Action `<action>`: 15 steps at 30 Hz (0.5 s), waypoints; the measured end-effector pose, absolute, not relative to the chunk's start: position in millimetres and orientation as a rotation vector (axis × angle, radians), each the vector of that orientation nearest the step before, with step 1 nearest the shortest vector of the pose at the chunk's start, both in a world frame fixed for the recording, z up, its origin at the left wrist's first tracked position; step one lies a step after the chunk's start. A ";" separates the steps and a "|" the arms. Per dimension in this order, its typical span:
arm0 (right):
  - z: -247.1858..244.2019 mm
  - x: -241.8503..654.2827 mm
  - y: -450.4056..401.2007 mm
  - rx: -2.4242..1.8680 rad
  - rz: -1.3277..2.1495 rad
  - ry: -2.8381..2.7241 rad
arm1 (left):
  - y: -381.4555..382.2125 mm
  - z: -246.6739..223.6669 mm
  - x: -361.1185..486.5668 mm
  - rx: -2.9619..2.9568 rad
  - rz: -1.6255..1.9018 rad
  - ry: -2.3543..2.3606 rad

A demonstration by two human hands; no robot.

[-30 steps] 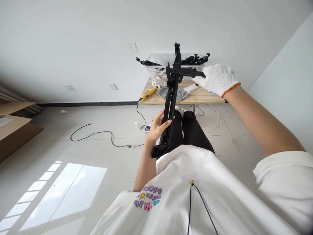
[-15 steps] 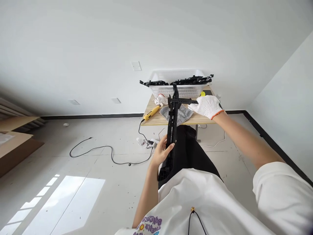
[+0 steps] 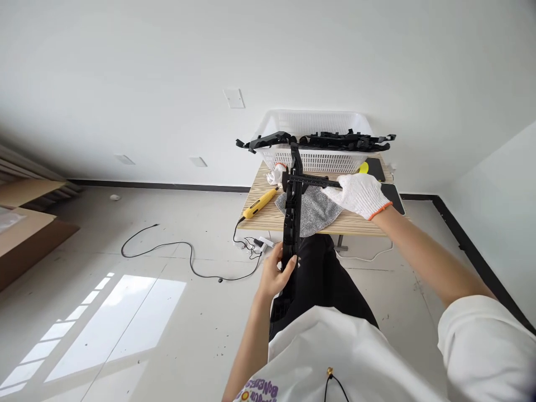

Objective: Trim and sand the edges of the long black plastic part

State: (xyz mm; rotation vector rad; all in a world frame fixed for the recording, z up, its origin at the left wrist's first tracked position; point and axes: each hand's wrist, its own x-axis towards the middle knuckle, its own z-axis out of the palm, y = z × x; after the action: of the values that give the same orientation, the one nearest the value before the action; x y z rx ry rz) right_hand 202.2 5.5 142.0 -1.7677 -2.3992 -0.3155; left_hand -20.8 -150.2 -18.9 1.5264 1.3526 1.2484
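My bare left hand [image 3: 276, 273] grips the lower part of a long black plastic part [image 3: 292, 223], thumb on top. The part stands out lengthwise from my lap toward the table. My right hand [image 3: 360, 194], in a white knit glove with an orange cuff, is closed on the right end of a black caliper [image 3: 316, 181]. The caliper lies across the part near its far end, with its jaws on either side of it; whether they touch it I cannot tell. A grey cloth [image 3: 318, 215] lies on the table beneath the caliper.
A white basket [image 3: 330, 162] full of black plastic parts [image 3: 343, 140] stands on the small wooden table [image 3: 355, 226]. A yellow corded tool [image 3: 260, 204], a white glove [image 3: 275, 175] and a dark flat device [image 3: 393, 198] lie there. Cables [image 3: 193, 262] cross the floor.
My view has shifted, so the table and basket look larger. Both hands keep their grips, and the caliper stays across the black plastic part.
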 end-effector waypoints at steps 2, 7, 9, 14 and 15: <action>134.5 201.7 14.3 -1.795 -0.285 -2.420 | -144.6 -28.9 -17.5 1.532 1.215 1.387; 105.6 198.3 34.6 -1.932 -0.181 -2.446 | -137.2 -49.4 -10.9 1.484 1.140 1.439; 95.9 197.5 42.1 -1.966 -0.159 -2.467 | -134.5 -53.5 -12.5 1.498 1.103 1.474; 81.6 199.2 60.8 -1.993 -0.175 -2.497 | -125.4 -57.4 -21.8 1.687 0.936 1.546; 79.2 200.2 64.4 -1.981 -0.188 -2.509 | -123.6 -57.5 -23.0 1.720 0.901 1.546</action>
State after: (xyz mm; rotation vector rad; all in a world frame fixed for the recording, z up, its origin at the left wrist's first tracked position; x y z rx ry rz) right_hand 200.2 64.4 79.2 -1.9807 -2.5093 -0.1878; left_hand -23.0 -123.6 -57.5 1.7199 1.5460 0.9008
